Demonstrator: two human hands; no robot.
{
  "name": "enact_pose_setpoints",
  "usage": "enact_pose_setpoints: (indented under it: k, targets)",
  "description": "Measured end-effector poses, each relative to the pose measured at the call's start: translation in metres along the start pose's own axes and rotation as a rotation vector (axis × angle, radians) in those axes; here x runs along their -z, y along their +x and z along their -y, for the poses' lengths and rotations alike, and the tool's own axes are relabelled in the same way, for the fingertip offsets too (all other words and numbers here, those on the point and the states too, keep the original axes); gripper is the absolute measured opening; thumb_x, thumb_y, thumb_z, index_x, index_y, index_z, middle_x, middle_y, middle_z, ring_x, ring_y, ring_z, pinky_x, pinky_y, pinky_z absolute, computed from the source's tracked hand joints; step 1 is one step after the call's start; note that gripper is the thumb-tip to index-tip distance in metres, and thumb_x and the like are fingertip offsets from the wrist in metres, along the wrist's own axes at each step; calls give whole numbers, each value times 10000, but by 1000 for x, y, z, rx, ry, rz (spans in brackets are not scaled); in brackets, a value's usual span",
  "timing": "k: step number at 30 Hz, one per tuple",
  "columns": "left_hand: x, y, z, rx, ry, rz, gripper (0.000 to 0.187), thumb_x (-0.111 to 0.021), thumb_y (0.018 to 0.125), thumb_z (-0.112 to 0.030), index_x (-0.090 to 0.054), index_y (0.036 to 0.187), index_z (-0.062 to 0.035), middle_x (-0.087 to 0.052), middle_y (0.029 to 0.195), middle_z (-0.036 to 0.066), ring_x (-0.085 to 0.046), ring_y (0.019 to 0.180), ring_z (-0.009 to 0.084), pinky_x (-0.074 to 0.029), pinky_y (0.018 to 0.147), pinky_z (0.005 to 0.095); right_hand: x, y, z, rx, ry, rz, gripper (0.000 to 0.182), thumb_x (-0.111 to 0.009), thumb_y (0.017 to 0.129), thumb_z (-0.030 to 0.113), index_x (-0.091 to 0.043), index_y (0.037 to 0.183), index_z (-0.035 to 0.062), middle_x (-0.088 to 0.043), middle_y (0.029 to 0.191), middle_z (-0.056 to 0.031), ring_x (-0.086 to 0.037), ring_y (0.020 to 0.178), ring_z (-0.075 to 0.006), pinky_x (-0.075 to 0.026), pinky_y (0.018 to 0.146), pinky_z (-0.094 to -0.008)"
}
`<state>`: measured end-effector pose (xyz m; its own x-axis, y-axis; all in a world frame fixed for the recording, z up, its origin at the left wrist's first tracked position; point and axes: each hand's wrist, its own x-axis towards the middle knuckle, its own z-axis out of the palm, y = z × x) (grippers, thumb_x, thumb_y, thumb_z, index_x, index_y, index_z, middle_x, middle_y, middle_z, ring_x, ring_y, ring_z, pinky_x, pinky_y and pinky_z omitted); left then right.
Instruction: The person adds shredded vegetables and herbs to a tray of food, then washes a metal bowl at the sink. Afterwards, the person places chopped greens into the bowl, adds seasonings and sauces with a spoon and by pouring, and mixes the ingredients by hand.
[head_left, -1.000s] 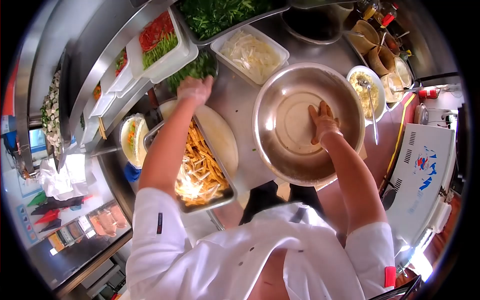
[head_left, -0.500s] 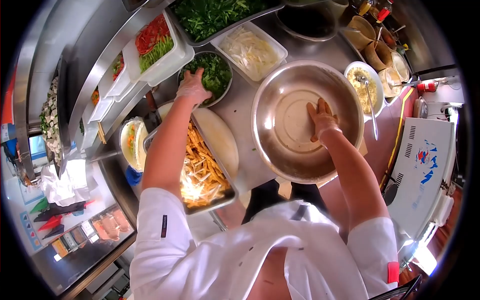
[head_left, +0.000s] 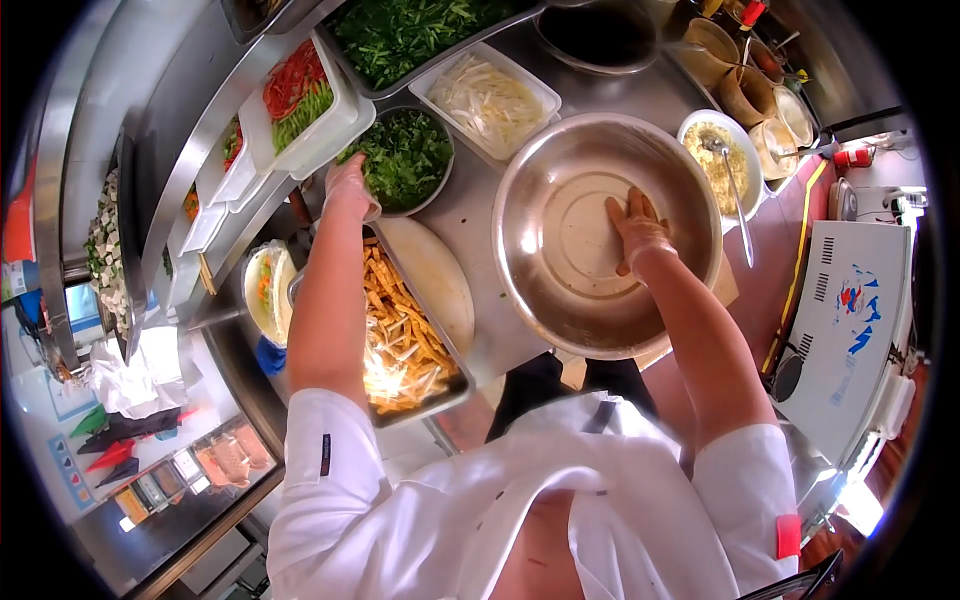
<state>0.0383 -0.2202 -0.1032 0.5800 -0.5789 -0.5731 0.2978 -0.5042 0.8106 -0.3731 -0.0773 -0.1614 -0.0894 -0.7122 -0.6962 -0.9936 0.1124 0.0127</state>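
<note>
Here, the left hand [head_left: 350,190] is at the rim of the green-filled bowl [head_left: 451,165], its grip unclear, while the right hand [head_left: 640,236], fingers apart, rests inside the steel bowl [head_left: 540,215], a white tub [head_left: 549,103] between the 2 bowls.

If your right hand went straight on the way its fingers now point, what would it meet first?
The right hand would most likely meet the far inner wall of the steel bowl, though its height above the bottom is unclear.
</note>
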Motion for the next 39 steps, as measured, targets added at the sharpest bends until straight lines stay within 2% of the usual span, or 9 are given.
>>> enact_pose_setpoints:
  k: [4,17,19,22,25,29,34,36,39]
  targets:
    - [18,58,16,186,-244,154,349,-626,1013,-216,-604,1344,-110,-684,1275,75,-677,1088,233,-551,941,415,-5,4,-1,5,-7,-26,1351,-989,531,156,-221,1619,386,-41,1720,-102,-112,1594,-304,-340,1156,-604]
    - [132,-20,36,124,-439,180,386,-449,1076,-410,-644,1302,-165,-709,1279,15,-625,1234,193,-472,1010,427,-16,10,-2,17,12,-67,1397,-990,499,85,-212,1623,369,-16,1728,-98,-110,1591,-306,-344,1175,-597]
    - [171,-54,28,187,-462,15,430,-458,1061,-417,-630,1335,-135,-696,1313,52,-631,1220,244,-466,1048,448,-5,4,4,28,-45,-2,1430,-1000,540,158,-126,1665,283,53,1729,-167,-82,1600,-329,-295,1226,-500]
    - [245,-76,49,87,-528,261,410,-561,1015,-357,-620,1314,-83,-698,1265,107,-660,1155,296,-525,1013,492,9,-13,14,43,-36,6,1397,-984,540,100,-164,1664,232,40,1721,-200,-128,1589,-349,-314,1223,-433]
    - [278,-113,46,134,-390,172,396,-637,976,-272,-608,1310,-62,-696,1223,141,-674,1120,308,-566,958,501,-41,46,-28,202,103,-129,1230,-952,607,322,-289,1628,146,-97,1700,-248,-206,1568,-356,-360,1195,-378]
    - [295,-136,51,77,-119,147,498,-683,942,-159,-542,1413,-79,-653,1284,158,-664,1120,286,-588,906,462,-21,13,14,242,277,-488,675,-705,914,446,-568,1456,69,-579,1464,-192,-562,1347,-317,-421,1130,-367]
    - [287,-166,39,120,-152,82,597,-672,945,-87,-475,1507,-117,-587,1389,145,-592,1218,281,-545,975,427,8,-129,180,557,1348,146,707,-447,1074,515,-411,1523,-30,-504,1545,-135,-487,1410,-255,-327,1210,-397]
    - [294,-161,50,95,-225,155,608,-662,944,-70,-467,1518,-123,-569,1414,145,-565,1257,278,-515,1019,418,-4,-152,248,655,1502,467,762,-407,1075,551,-330,1571,-21,-385,1622,-161,-389,1480,-263,-260,1245,-424]
    - [309,-155,70,21,-298,305,642,-650,932,-42,-449,1537,-117,-528,1470,147,-516,1327,273,-452,1097,403,-49,-135,317,708,1518,488,759,-386,1075,572,-285,1616,50,-247,1687,-151,-248,1543,-268,-168,1264,-400]
